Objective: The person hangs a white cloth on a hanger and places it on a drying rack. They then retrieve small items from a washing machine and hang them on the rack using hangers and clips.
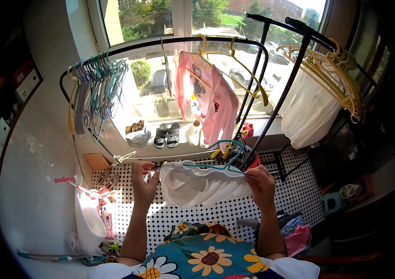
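A white gathered garment (207, 191) hangs in front of me on a teal hanger (227, 160), its hook pointing up. At the garment's right end, my right hand (261, 182) pinches the cloth together with the tip of the hanger. Beside the left end, my left hand (144, 182) has its thumb and fingers apart, and the cloth is just right of the thumb. Whether this hand touches the garment's edge I cannot tell.
A black clothes rack (151, 44) spans the window side. It carries several teal hangers (100, 86), a pink top (209, 95) and yellow hangers (341, 81) by white cloth. Sandals (167, 135) stand on the ledge. Folded clothes (295, 235) lie at the lower right.
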Tool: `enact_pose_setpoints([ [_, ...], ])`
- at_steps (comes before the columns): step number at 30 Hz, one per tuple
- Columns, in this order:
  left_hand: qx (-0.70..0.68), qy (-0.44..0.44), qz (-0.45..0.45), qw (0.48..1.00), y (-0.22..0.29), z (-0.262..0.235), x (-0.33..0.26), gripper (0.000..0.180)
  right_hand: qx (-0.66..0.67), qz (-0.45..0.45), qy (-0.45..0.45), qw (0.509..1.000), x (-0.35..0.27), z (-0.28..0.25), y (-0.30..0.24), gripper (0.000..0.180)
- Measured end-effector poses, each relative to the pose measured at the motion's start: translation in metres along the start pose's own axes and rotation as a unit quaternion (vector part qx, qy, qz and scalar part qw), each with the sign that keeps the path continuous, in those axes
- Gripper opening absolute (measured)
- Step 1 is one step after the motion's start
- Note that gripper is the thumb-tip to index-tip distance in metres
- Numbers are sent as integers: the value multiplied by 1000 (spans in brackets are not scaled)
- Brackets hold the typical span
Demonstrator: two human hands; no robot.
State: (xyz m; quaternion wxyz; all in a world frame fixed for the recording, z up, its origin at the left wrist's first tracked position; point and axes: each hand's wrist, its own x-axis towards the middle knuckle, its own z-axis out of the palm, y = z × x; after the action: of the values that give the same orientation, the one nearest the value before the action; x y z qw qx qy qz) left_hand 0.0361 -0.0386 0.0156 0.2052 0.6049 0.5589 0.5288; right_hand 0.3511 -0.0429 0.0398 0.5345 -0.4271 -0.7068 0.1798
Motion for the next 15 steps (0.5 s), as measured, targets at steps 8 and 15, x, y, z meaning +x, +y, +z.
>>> enact_pose_setpoints([
  [8,-74,-19,-32,997,-27,43,-30,23,6,26,2,1000,-7,4,-12,13],
  [15,-360,19,-123,925,-48,51,-41,20,9,28,37,999,-9,0,-13,13],
])
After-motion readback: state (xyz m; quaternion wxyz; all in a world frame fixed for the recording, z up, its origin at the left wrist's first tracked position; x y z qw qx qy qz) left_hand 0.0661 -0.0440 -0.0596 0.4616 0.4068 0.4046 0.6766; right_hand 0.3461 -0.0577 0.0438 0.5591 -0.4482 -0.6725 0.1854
